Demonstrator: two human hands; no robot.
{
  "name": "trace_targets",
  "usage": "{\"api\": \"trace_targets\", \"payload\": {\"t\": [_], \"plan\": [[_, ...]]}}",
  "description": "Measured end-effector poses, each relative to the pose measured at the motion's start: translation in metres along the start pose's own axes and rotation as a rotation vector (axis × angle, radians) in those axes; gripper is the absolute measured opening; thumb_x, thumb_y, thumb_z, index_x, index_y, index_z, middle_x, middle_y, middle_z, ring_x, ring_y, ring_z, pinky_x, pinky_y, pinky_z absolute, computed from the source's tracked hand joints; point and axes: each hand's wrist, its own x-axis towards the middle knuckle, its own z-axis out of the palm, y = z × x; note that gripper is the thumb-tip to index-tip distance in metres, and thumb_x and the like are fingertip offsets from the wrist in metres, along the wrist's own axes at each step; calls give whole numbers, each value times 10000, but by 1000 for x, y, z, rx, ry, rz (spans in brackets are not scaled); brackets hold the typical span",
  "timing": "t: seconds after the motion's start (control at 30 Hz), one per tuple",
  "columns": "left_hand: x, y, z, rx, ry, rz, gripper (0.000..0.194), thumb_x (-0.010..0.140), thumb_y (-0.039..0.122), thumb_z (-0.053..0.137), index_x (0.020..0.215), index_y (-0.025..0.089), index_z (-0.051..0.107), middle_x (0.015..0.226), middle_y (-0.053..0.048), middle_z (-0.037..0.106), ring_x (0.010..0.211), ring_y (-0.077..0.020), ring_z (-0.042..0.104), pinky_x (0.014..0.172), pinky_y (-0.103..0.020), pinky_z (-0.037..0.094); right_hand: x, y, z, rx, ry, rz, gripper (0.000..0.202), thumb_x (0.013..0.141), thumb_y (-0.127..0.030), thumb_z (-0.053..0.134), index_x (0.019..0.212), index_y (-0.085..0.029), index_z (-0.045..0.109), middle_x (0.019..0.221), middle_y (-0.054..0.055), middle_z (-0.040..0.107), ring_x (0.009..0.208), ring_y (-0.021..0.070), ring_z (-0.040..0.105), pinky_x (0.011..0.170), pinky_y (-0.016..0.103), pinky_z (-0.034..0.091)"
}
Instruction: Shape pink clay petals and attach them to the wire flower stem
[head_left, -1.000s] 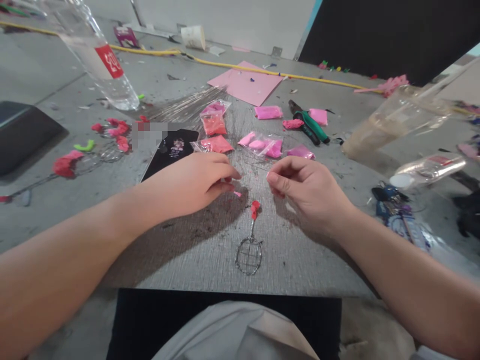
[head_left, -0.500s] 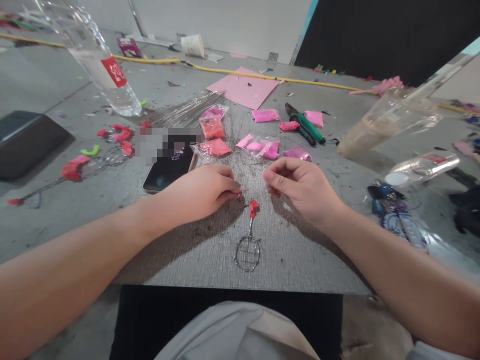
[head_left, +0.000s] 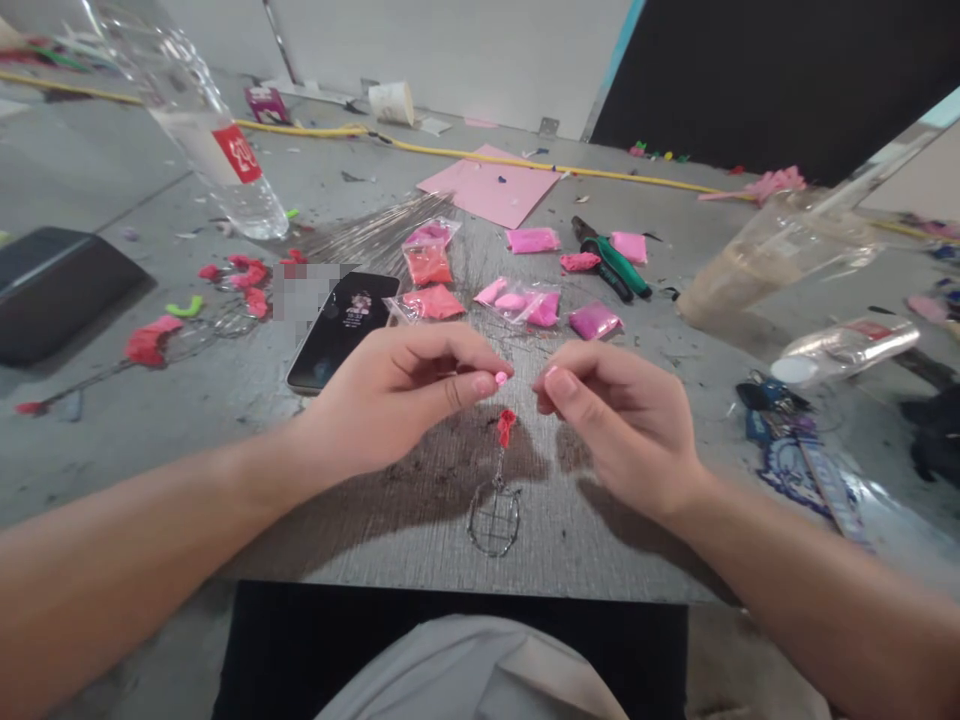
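Between thumb and fingertips, my left hand (head_left: 412, 390) pinches a small pink clay ball (head_left: 502, 379). To its right, my right hand (head_left: 622, 415) has its thumb pressed to its curled fingers; whatever may be between them is too small to name. The hands are a short gap apart. Below that gap a small wire racket (head_left: 494, 515) lies flat on the grey table (head_left: 420, 540), its round mesh head toward me and red clay (head_left: 506, 427) around the handle end. Beyond the hands lie bags of pink clay (head_left: 517, 302) and orange-red clay (head_left: 431, 302).
A phone (head_left: 341, 330) lies beside my left hand. Farther off stand a water bottle (head_left: 240, 170) and a plastic cup of brown drink (head_left: 735, 260). Green-handled pliers (head_left: 616, 265), pink paper (head_left: 491, 187) and thin wires (head_left: 375, 235) lie at the back. Another bottle (head_left: 847, 348) lies right.
My left hand has turned and moved right and slightly toward me, bringing the pink ball into view. My right hand has shifted slightly right and nearer to me.
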Motion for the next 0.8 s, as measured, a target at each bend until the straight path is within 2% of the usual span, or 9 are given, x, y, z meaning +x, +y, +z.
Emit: {"api": "trace_targets", "payload": {"t": [0.13, 0.23, 0.47, 0.8], "plan": [[-13, -7, 15, -384, -28, -82, 33, 930, 194, 744, 906, 209, 762, 859, -15, 699, 746, -121, 616, 708, -252, 524, -10, -9, 6, -133, -69, -267, 149, 1012, -240, 572, 882, -214, 639, 753, 22, 658, 693, 151, 596, 640, 315, 500], [-17, -8, 19, -489, -90, -112, 90, 957, 180, 715, 936, 231, 786, 865, -8, 681, 766, -107, 595, 729, -231, 520, -11, -10, 8, -141, -147, -357, 93, 994, -197, 549, 955, -203, 633, 784, 49, 660, 722, 171, 606, 673, 344, 543], [-21, 0, 19, -482, -84, -139, 161, 963, 119, 695, 939, 237, 801, 893, 18, 691, 824, -72, 616, 770, -160, 525, -9, -7, 14, -177, -162, -408, 150, 987, -138, 526, 862, -197, 586, 727, 35, 588, 694, 158, 539, 655, 332, 521], [-19, -4, 22, -494, -56, -91, 183, 945, 78, 699, 950, 216, 820, 877, 0, 688, 818, -77, 638, 765, -157, 551, -10, -7, 18, -220, -124, -413, 190, 1018, -132, 499, 851, -192, 566, 734, 24, 564, 691, 147, 509, 638, 311, 506]]}}
